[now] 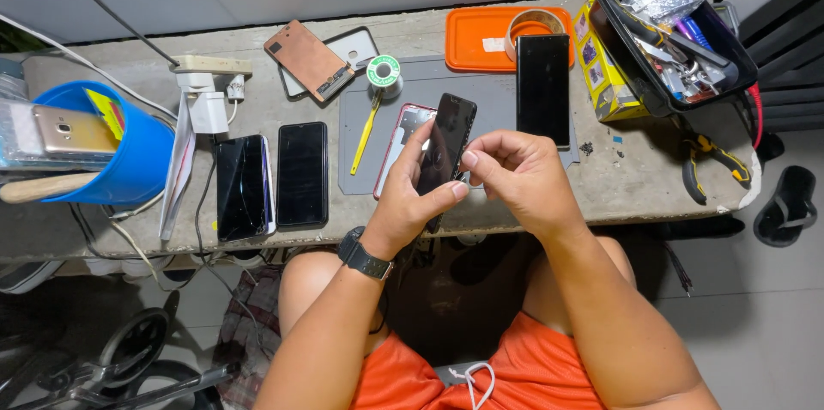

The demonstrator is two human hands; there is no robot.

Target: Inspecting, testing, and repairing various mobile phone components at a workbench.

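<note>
My left hand (pixel 410 200) grips a black phone screen panel (pixel 448 139), held upright above the bench edge. The fingertips of my right hand (pixel 515 174) pinch at the panel's right edge. Just behind the panel a red-framed phone body (pixel 405 124) lies open on a grey work mat (pixel 481 88). A black watch is on my left wrist.
Two dark phones (pixel 270 176) lie at the left, a black phone (pixel 543 88) and orange tray (pixel 481 36) at the back. A yellow tool (pixel 365 135), solder spool (pixel 384 72), blue bucket (pixel 120 157), black tool box (pixel 669 32) and pliers (pixel 712 161) surround the mat.
</note>
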